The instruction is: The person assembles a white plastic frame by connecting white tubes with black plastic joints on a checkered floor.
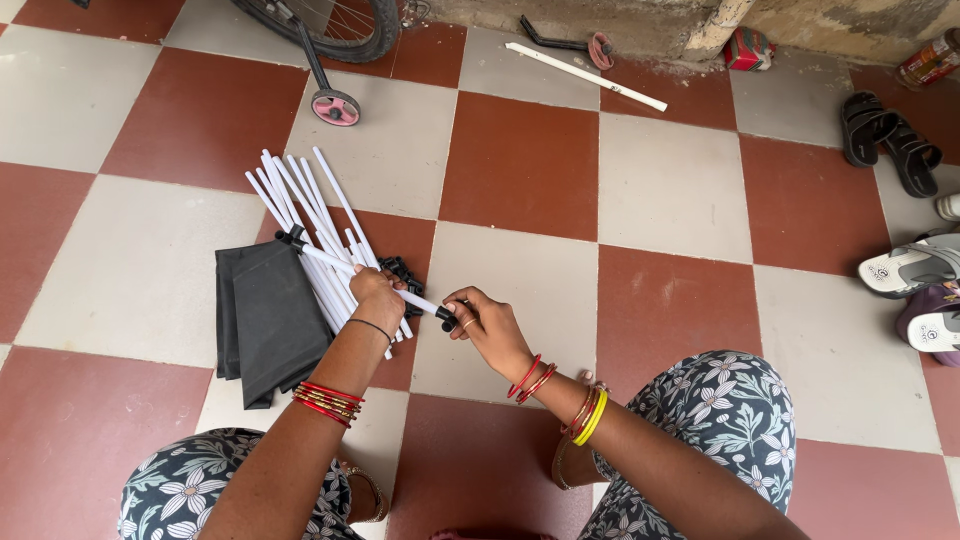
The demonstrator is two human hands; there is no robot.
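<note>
My left hand (376, 293) grips a white tube (330, 259) that has a black connector on its far end (291, 239). My right hand (487, 320) pinches a small black connector (446, 314) at the tube's near end. Under the tube lies a bundle of several white tubes (305, 205) on the floor. A small heap of black connectors (402, 270) sits just behind my left hand. Folded dark grey fabric (270, 315) lies to the left of the bundle.
The floor is red and cream tiles (660, 190). A bicycle wheel with a pink training wheel (335, 107) stands at the back. One long white pipe (585, 76) lies near the wall. Sandals (885, 140) and slippers (915, 265) line the right side.
</note>
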